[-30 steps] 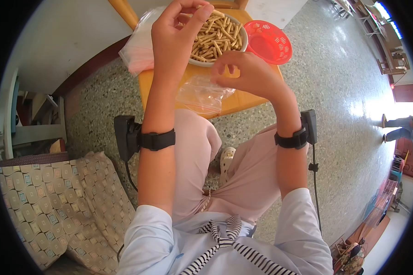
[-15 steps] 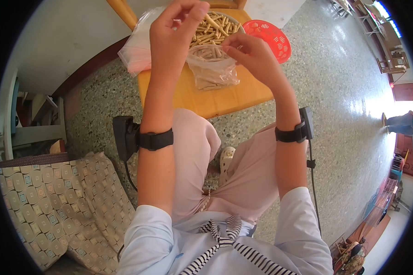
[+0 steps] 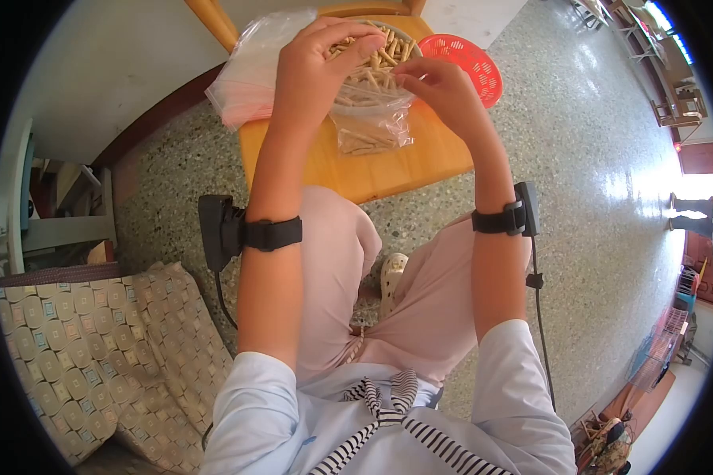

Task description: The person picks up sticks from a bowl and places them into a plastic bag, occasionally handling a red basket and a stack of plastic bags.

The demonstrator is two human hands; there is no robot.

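Observation:
A clear plastic bag [image 3: 372, 133] with short tan stick-like pieces in it stands on the wooden chair seat [image 3: 364, 176]. My right hand [image 3: 442, 89] pinches the bag's upper edge on the right. Over the bag's mouth, my left hand [image 3: 318, 67] is curled with thumb and fingers close together; whether a piece sits between them is hidden. Just behind the bag, a bowl [image 3: 417, 49] is heaped with more tan sticks [image 3: 396, 54], partly covered by my left hand.
A stack of clear plastic bags [image 3: 249, 75] lies at the seat's left, beside my left hand. A red perforated basket [image 3: 483, 75] is at the right. Patterned cloth [image 3: 95, 348] covers something at lower left. Speckled floor [image 3: 578, 174] surrounds the chair.
My left hand has come down and right, from holding a tan stick raised near the bowl to above the bag's mouth. My right hand has shifted slightly, still at the bag's edge.

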